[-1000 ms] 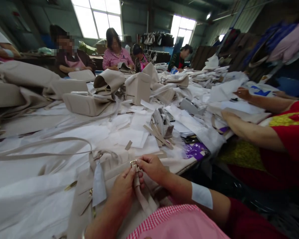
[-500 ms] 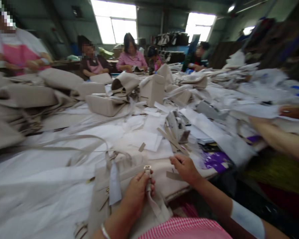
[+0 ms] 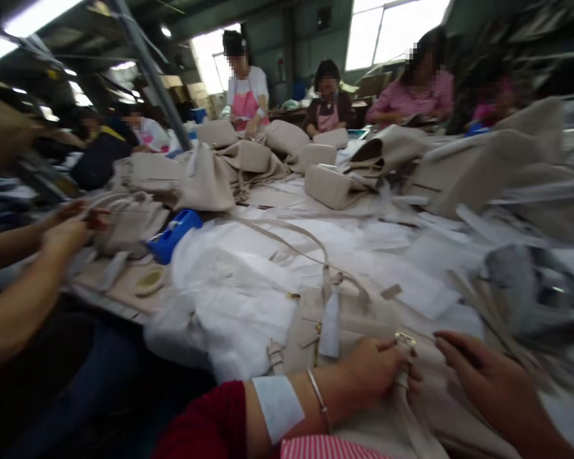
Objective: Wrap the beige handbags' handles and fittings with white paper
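My left hand is closed around a beige strap, just below its gold-coloured buckle. The strap belongs with a beige handbag lying on the table in front of me, its long shoulder strap looping away to the back left. From the bag hangs a tag wrapped in white. My right hand is just right of the buckle, thumb and forefinger brought together. Whatever small thing is between those fingertips is too blurred to make out.
At the left, a co-worker's hands handle another beige bag beside a blue tape dispenser and a round dish. White wrapping sheets cover the table. Beige bags are heaped behind; several people work beyond.
The view has swung left, bringing in the co-worker and blue dispenser. My left hand still grips the strap by the buckle. My right hand is now nearer the buckle.
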Tool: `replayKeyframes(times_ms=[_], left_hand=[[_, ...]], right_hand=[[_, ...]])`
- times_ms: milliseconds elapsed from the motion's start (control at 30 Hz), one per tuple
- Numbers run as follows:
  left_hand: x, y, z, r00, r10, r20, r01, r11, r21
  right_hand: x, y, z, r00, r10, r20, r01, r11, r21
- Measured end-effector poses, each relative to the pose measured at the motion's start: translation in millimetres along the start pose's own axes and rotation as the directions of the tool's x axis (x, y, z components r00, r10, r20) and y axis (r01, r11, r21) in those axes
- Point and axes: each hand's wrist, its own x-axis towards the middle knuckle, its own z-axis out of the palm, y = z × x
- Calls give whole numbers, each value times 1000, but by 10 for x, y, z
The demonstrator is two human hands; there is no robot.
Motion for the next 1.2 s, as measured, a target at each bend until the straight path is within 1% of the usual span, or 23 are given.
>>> replayKeyframes(times_ms=[33, 100, 200, 300, 367, 433, 467, 500, 533, 567, 633, 667, 700, 800, 867, 1000, 1100, 1167, 1200], left_hand=[[-46, 33, -30, 999, 23, -33, -23, 1000, 16], [-96, 106, -92, 998, 25, -63, -22, 999, 44], [-74, 174, -141, 999, 23, -47, -20, 998, 51], [-50, 172, -134, 1000, 5, -19, -4, 999, 48], [-53, 160, -124, 1000, 4, -21, -3, 999, 51], [-57, 153, -120, 999, 8, -34, -6, 999, 50], [-56, 152, -121, 999, 9, -37, -7, 999, 50], [-53, 152, -123, 999, 12, -39, -10, 999, 49], [-48, 152, -126, 999, 16, -37, -15, 999, 49], [-41, 152, -128, 999, 20, -33, -18, 999, 50], [-25, 152, -131, 999, 17, -33, -16, 998, 55], [-19, 153, -130, 999, 13, -37, -11, 998, 58], [-16, 154, -127, 999, 8, -40, -5, 998, 60], [-27, 168, -108, 999, 5, -32, -3, 998, 63], [-48, 182, -89, 1000, 10, -27, -8, 998, 67], [-77, 196, -61, 999, 9, -50, -6, 997, 71], [-72, 182, -67, 999, 13, -43, -10, 997, 72], [-61, 166, -80, 999, 20, -30, -18, 998, 68], [-56, 160, -87, 999, 23, -24, -21, 997, 68]], right_hand=[[48, -98, 1, 999, 4, 37, -4, 1000, -3], [186, -190, -20, 999, 8, 34, -7, 1000, -30], [362, -98, -118, 1000, 19, 13, -18, 992, -123], [454, 2, -188, 999, 33, 16, -28, 975, -221], [515, -3, -174, 998, 45, 39, -33, 962, -273], [593, -38, -130, 996, 64, 57, -45, 956, -290], [637, -52, -104, 995, 85, 53, -68, 961, -270], [683, -60, -76, 990, 136, 43, -124, 969, -213], [731, -58, -47, 976, 213, 37, -207, 970, -130], [777, -47, -15, 952, 304, 39, -302, 953, -34], [866, -8, 63, 881, 469, 72, -474, 871, 128], [907, 13, 109, 848, 521, 94, -529, 830, 177], [946, 30, 158, 827, 551, 112, -562, 801, 206], [1051, 46, 296, 792, 590, 154, -608, 745, 274], [1115, 37, 350, 783, 600, 164, -618, 719, 317], [1200, 20, 357, 771, 615, 168, -626, 680, 382], [1184, -6, 368, 763, 614, 199, -633, 651, 418], [1137, -41, 411, 770, 598, 224, -627, 641, 444], [1109, -65, 442, 780, 582, 230, -614, 642, 460]])
